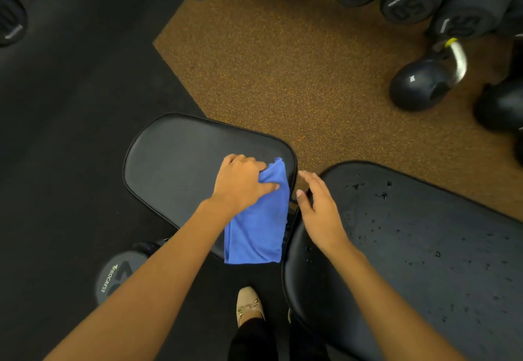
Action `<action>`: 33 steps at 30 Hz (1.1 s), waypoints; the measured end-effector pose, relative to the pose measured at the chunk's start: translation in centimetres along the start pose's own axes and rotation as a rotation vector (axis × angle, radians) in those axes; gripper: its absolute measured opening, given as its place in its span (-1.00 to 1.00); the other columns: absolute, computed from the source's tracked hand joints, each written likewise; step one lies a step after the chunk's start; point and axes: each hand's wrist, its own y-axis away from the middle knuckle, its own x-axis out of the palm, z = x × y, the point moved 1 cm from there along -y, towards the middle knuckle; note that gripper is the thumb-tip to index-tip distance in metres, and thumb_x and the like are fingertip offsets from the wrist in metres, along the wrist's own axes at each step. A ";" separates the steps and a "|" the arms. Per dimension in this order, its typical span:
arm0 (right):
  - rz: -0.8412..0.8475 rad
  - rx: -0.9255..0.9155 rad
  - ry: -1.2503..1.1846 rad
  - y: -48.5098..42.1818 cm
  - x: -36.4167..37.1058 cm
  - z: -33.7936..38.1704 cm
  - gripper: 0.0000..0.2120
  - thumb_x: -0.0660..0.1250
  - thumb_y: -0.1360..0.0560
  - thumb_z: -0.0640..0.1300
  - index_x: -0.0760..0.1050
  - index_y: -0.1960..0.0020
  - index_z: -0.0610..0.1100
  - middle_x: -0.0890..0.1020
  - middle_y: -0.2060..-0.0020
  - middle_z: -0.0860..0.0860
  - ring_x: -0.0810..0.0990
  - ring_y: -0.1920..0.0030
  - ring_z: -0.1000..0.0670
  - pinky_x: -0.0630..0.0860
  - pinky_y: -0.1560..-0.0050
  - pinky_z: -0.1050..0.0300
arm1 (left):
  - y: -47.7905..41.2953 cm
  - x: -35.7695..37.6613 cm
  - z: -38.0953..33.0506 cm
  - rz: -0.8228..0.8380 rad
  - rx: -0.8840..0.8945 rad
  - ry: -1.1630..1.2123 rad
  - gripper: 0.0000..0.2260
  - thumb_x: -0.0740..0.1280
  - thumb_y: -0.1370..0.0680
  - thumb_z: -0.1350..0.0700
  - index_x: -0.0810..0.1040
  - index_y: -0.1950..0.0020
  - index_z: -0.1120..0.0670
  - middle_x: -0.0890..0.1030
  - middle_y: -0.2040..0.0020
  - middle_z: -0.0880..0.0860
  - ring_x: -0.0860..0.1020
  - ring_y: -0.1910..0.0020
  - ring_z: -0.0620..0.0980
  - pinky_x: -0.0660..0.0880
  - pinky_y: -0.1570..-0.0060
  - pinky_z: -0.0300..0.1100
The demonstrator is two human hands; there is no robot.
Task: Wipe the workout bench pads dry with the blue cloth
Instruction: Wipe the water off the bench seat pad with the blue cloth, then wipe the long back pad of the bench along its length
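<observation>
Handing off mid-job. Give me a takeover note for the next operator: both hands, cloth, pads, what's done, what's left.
Hands: the left hand grips the blue cloth; the right hand is open, fingers straight, at the end of the back pad.
Cloth: on the seat pad, its lower part hanging over the near edge.
Done: the seat pad shows no water.
Left: the back pad is dotted with droplets; wipe it dry.

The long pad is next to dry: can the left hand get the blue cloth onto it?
Probably yes: the left hand grips the blue cloth beside the long pad; only the right hand, at its edge, lies between.
</observation>
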 end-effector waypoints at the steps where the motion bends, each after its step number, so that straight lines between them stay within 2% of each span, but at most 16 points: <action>1: 0.007 0.049 -0.128 -0.1 -0.3 0.3 -0.63 0.19 -0.60 -0.26 0.35 -0.41 -0.15 0.43 -0.36 -0.01 0.36 -0.36 0.11 0.20 -0.39 0.29 | -0.1 -0.5 -0.2 0.058 -0.016 0.109 -0.61 0.38 -0.46 -0.15 0.32 0.33 0.07 0.45 0.30 0.01 0.47 0.17 0.09 0.26 0.13 -0.13; 4: 0.079 0.219 -0.586 0.0 -1.2 1.6 -0.67 0.25 -0.57 -0.29 0.41 -0.30 -0.08 0.59 -0.15 0.02 0.55 -0.11 0.24 0.41 -0.26 0.28 | -0.4 -2.4 -0.7 0.180 -0.038 0.431 -0.54 0.46 -0.42 -0.08 0.22 0.39 0.06 0.30 0.43 -0.03 0.31 0.38 -0.04 0.20 0.33 -0.12; 6: 0.167 0.280 -0.743 0.1 -1.6 1.9 -0.66 0.30 -0.53 -0.27 0.45 -0.29 -0.09 0.62 -0.13 0.02 0.58 -0.15 0.14 0.47 -0.23 0.21 | -0.3 -3.8 -1.2 0.238 -0.057 0.622 -0.59 0.49 -0.41 -0.05 0.29 0.38 0.07 0.31 0.44 -0.05 0.28 0.41 -0.12 0.20 0.36 -0.20; 8: 0.262 0.298 -0.794 0.5 -2.0 2.1 -0.63 0.33 -0.50 -0.27 0.46 -0.30 -0.16 0.63 -0.16 -0.03 0.59 -0.18 0.05 0.51 -0.15 0.19 | -0.2 -4.9 -1.4 0.295 -0.072 0.821 -0.67 0.50 -0.41 -0.02 0.45 0.26 0.17 0.46 0.34 -0.02 0.41 0.33 -0.12 0.32 0.27 -0.20; 12: 0.373 0.351 -0.699 1.1 -3.7 2.1 -0.69 0.40 -0.43 -0.22 0.54 -0.17 -0.17 0.68 -0.05 -0.01 0.63 -0.08 0.06 0.53 0.01 0.27 | 0.1 -6.3 -1.6 0.292 -0.138 1.036 -0.59 0.48 -0.43 0.04 0.48 -0.01 0.35 0.57 0.13 0.10 0.53 0.13 -0.05 0.43 0.11 -0.10; 15: 0.376 0.380 -0.595 1.4 -6.0 1.2 -0.82 0.40 -0.44 -0.24 0.57 -0.04 -0.19 0.69 0.06 -0.03 0.62 0.04 0.05 0.51 0.03 0.26 | 0.6 -6.6 -2.0 0.203 -0.256 1.171 -0.74 0.43 -0.47 0.11 0.56 -0.04 0.25 0.66 0.08 0.09 0.62 0.13 -0.07 0.54 0.14 -0.20; 17: 0.338 0.389 -0.599 1.6 -7.9 0.8 -0.87 0.39 -0.44 -0.24 0.57 0.01 -0.17 0.67 0.12 -0.01 0.61 0.10 0.08 0.51 0.05 0.26 | 1.2 -6.1 -2.5 0.178 -0.337 1.282 -0.82 0.40 -0.49 0.14 0.57 -0.03 0.20 0.67 0.08 0.10 0.64 0.12 -0.06 0.56 0.16 -0.23; 21: 0.155 0.405 -0.647 1.0 -11.8 0.3 -0.81 0.35 -0.46 -0.28 0.53 -0.05 -0.10 0.66 0.17 0.05 0.61 0.19 0.14 0.51 0.16 0.29 | 3.0 -3.5 -4.7 0.150 -0.483 1.525 -0.85 0.37 -0.50 0.20 0.57 -0.05 0.19 0.68 0.04 0.14 0.66 0.11 -0.02 0.58 0.17 -0.22; 24: 0.030 0.463 -0.669 0.5 -13.6 -0.8 -0.80 0.37 -0.47 -0.29 0.48 -0.04 -0.09 0.64 0.17 -0.04 0.59 0.22 0.05 0.48 0.17 0.18 | 5.1 -0.2 -7.3 0.098 -0.649 1.706 -0.84 0.36 -0.49 0.29 0.56 -0.07 0.22 0.67 0.04 0.17 0.66 0.16 0.00 0.60 0.20 -0.19; 26: 0.020 0.485 -0.612 0.3 -14.0 -1.5 -0.81 0.38 -0.47 -0.29 0.46 -0.02 -0.10 0.62 0.15 -0.09 0.58 0.20 0.01 0.48 0.18 0.16 | 6.6 2.0 -9.1 0.040 -0.756 1.794 -0.83 0.34 -0.49 0.33 0.56 -0.07 0.22 0.69 0.06 0.14 0.66 0.16 0.01 0.59 0.23 -0.18; 28: 0.013 0.454 -0.468 0.0 -14.2 -2.3 -0.84 0.40 -0.47 -0.27 0.47 0.01 -0.12 0.62 0.14 -0.12 0.58 0.20 0.01 0.48 0.23 0.21 | 8.0 3.7 -10.8 0.001 -0.840 1.819 -0.83 0.34 -0.49 0.33 0.57 -0.07 0.21 0.69 0.06 0.13 0.67 0.13 0.03 0.59 0.21 -0.14; 31: -0.043 0.343 -0.215 -1.0 -14.5 -3.5 -0.80 0.46 -0.44 -0.19 0.50 0.00 -0.12 0.61 0.17 -0.07 0.57 0.15 0.00 0.45 0.18 0.22 | 9.5 5.5 -13.3 -0.034 -0.927 1.811 -0.85 0.37 -0.49 0.29 0.58 -0.05 0.19 0.69 0.05 0.13 0.66 0.08 0.08 0.58 0.15 -0.06; 33: -0.039 0.284 -0.107 -1.8 -14.3 -4.1 -0.69 0.48 -0.42 -0.16 0.46 -0.10 -0.09 0.55 0.22 0.02 0.52 0.19 0.04 0.41 0.19 0.26 | 10.1 6.6 -14.2 -0.123 -0.963 1.635 -0.88 0.41 -0.47 0.26 0.59 0.01 0.15 0.68 0.06 0.11 0.65 0.06 0.10 0.58 0.07 -0.02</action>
